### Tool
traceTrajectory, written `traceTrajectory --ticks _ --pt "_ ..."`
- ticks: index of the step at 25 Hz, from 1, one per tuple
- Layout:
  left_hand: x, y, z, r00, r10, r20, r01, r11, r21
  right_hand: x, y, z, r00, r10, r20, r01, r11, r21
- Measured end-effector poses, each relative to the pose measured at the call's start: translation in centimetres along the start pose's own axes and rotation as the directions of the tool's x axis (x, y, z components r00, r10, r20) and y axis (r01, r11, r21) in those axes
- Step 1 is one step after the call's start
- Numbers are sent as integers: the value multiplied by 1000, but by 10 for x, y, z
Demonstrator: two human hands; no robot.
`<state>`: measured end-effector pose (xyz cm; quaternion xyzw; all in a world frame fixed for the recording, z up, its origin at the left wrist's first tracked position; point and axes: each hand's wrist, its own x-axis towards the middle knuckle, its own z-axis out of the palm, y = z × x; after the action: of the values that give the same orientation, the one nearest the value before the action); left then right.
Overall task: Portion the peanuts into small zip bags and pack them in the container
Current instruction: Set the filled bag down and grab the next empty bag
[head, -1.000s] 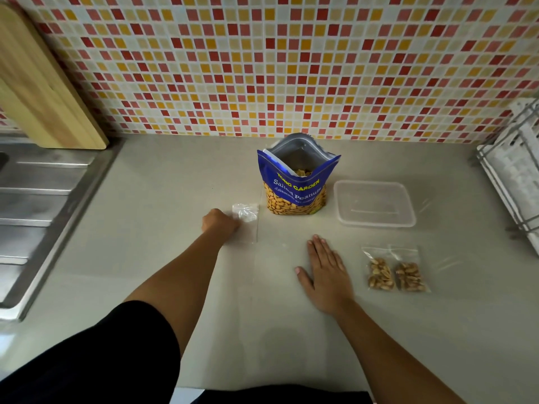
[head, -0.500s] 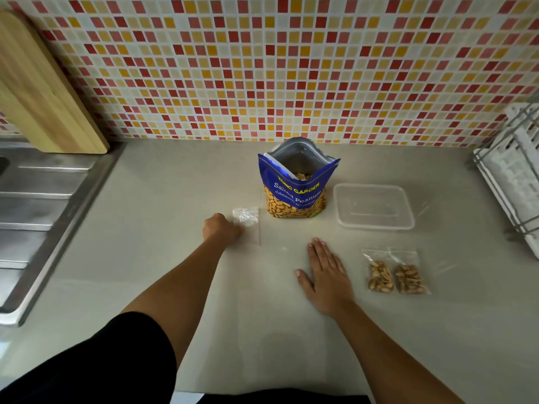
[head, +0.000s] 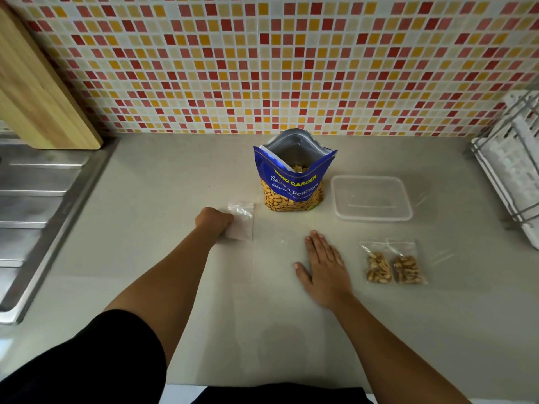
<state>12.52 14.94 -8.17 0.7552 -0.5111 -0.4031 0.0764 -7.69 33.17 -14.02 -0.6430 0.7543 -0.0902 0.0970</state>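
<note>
A blue bag of salted peanuts point(head: 293, 182) stands open at the back of the counter. Left of it lies a small stack of empty clear zip bags point(head: 242, 220); my left hand point(head: 214, 221) is curled on their left edge, fingers pinching the plastic. My right hand point(head: 325, 265) rests flat on the counter, fingers apart, holding nothing. Two filled zip bags of peanuts point(head: 392, 265) lie side by side to its right. An empty clear plastic container point(head: 372, 198) sits right of the peanut bag.
A steel sink drainboard point(head: 38, 205) runs along the left, with a wooden cutting board point(head: 38, 94) leaning on the tiled wall. A white wire dish rack point(head: 513, 170) stands at the right edge. The counter's front edge is near my body.
My left hand has stayed on the empty zip bags, shifting slightly. My right hand has not moved. The camera view shifted a little.
</note>
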Motion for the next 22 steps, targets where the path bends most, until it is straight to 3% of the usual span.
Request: traceTrajectory --ticks 3,11,17,20,22 --pt "-1 -2 3 1000 12 -1 -12 999 -49 0 1 2 1000 0 10 0 1000 -10" --pt "0 -2 3 997 15 -75 -9 997 71 0 3 3 1000 -11 9 10 1000 3" --pt "-6 -4 -3 991 -44 -128 48 998 31 0 3 0 1000 -16 25 16 1000 6" --pt "-21 2 -12 999 36 -32 -43 967 -253 2 0 -6 995 -12 97 6 998 65" --pt "-39 5 -16 987 134 84 -72 852 -519 8 -8 -17 990 47 134 -74 977 198"
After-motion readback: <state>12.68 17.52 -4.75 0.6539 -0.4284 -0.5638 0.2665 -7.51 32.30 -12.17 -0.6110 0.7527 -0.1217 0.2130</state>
